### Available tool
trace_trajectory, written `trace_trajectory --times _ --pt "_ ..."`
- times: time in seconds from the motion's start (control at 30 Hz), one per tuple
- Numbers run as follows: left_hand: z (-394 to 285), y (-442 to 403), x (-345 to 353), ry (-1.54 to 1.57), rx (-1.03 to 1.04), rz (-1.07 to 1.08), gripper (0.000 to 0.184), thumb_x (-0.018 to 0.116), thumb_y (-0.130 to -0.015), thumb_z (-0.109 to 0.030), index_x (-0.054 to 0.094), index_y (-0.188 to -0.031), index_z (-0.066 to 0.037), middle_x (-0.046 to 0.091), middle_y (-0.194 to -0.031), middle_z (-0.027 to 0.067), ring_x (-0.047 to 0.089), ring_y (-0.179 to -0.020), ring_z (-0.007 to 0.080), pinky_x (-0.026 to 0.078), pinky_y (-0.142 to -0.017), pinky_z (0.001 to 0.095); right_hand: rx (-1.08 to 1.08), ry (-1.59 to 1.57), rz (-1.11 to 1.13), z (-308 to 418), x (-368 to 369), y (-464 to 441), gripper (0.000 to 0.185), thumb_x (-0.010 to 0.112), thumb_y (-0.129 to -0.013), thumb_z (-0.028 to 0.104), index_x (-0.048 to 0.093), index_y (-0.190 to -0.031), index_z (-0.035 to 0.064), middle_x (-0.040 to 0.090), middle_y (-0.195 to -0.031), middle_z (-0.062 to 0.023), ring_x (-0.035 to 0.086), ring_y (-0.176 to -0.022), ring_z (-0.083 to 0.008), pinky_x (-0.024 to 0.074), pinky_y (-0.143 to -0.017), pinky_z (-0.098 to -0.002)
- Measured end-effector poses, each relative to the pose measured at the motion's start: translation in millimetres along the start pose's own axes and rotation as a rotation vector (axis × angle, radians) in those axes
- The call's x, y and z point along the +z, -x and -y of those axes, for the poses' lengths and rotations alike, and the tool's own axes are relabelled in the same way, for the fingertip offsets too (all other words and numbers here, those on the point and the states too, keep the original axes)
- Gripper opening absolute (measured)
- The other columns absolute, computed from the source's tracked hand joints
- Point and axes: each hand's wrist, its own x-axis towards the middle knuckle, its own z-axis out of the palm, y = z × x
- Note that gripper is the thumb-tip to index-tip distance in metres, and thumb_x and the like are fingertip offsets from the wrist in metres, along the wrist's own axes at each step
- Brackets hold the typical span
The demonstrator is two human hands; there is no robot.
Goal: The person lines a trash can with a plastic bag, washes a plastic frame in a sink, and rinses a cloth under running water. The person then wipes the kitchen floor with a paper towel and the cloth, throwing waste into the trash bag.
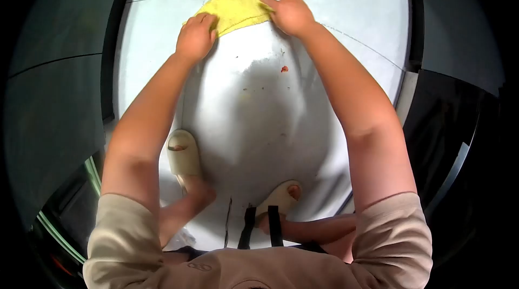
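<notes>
A yellow cloth (238,7) lies on the white tiled floor, folded, with one corner pointing away from me. My left hand (197,36) holds its left end, with the fingers curled over the edge. At the right end, my right hand (291,13) grips the cloth's edge between finger and thumb, while its other fingers stretch out over the floor. The thumb's tip is partly hidden. Nearer to me, a small red scrap (284,69) and several dark crumbs lie on the tiles.
Dark glossy cabinet fronts (59,89) line the left side, and black panels (448,121) stand on the right. My feet are in pale slippers, one left (184,154) and one right (281,196). Black straps (275,224) hang near my right foot.
</notes>
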Motion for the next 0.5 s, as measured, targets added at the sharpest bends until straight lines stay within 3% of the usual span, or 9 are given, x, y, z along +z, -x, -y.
trace_trajectory --times 0.1,0.17,0.23,0.27,0.33,0.43,0.5 --pt "15.2 -23.2 31.4 -0.133 0.050 -0.034 0.048 0.056 -0.086 -0.014 0.047 -0.133 -0.016 0.053 -0.128 0.0157 0.054 -0.110 0.0365 0.045 -0.094 0.0411 -0.043 0.029 0.072 6.9 23.4 -18.2 0.043 0.047 -0.091 0.010 0.055 -0.131 0.0235 0.048 -0.139 -0.0050 0.048 -0.123 -0.0261 0.0388 -0.105 -0.0362" --pt "23.0 -33.1 40.1 -0.310 -0.029 0.093 0.055 0.051 -0.090 -0.013 0.038 -0.143 -0.018 0.045 -0.139 0.0165 0.052 -0.115 0.0372 0.045 -0.097 0.0403 -0.037 0.055 0.096 5.2 37.1 -20.6 0.041 0.046 -0.093 0.012 0.055 -0.131 0.0259 0.048 -0.139 -0.0039 0.048 -0.124 -0.0260 0.0397 -0.105 -0.0355" --pt "25.2 -28.0 42.7 -0.212 0.020 0.087 0.048 0.047 -0.092 -0.011 0.045 -0.139 -0.017 0.049 -0.131 0.0165 0.057 -0.105 0.0352 0.047 -0.092 0.0404 -0.032 0.069 0.092 -1.3 48.7 -10.3 0.041 0.045 -0.093 0.013 0.056 -0.130 0.0271 0.049 -0.138 -0.0024 0.049 -0.122 -0.0248 0.0420 -0.103 -0.0343" --pt "17.4 -28.4 44.9 -0.125 0.009 0.133 0.046 0.048 -0.092 -0.011 0.047 -0.137 -0.018 0.051 -0.127 0.0166 0.058 -0.103 0.0348 0.048 -0.090 0.0405 -0.049 -0.023 0.123 -13.9 48.8 -5.8 0.034 0.048 -0.096 0.016 0.057 -0.128 0.0208 0.053 -0.131 -0.0054 0.056 -0.112 -0.0260 0.0472 -0.097 -0.0356" --pt "2.4 -22.5 60.9 -0.011 0.062 0.086 0.041 0.050 -0.091 -0.010 0.054 -0.131 -0.017 0.055 -0.114 0.0163 0.060 -0.095 0.0330 0.049 -0.085 0.0411 -0.018 -0.075 0.033 -27.0 47.1 28.6 0.029 0.053 -0.094 0.017 0.062 -0.121 0.0207 0.058 -0.116 -0.0065 0.059 -0.105 -0.0252 0.0510 -0.088 -0.0353" --pt "-41.7 3.8 63.0 0.072 0.118 0.116 0.039 0.058 -0.090 -0.016 0.056 -0.129 -0.021 0.059 -0.099 0.0097 0.059 -0.085 0.0292 0.051 -0.075 0.0385 0.058 -0.115 0.045 -35.6 36.4 84.1 0.026 0.055 -0.092 0.018 0.066 -0.116 0.0222 0.058 -0.107 -0.0066 0.060 -0.096 -0.0242 0.0535 -0.081 -0.0352" --pt "-66.0 17.5 59.5 0.013 0.107 0.115 0.036 0.060 -0.089 -0.019 0.059 -0.125 -0.023 0.058 -0.091 0.0069 0.058 -0.078 0.0265 0.051 -0.071 0.0376 0.063 -0.106 0.030 -32.1 32.0 118.1 0.027 0.056 -0.090 0.013 0.067 -0.113 0.0207 0.057 -0.100 -0.0070 0.059 -0.085 -0.0229 0.0545 -0.068 -0.0341"
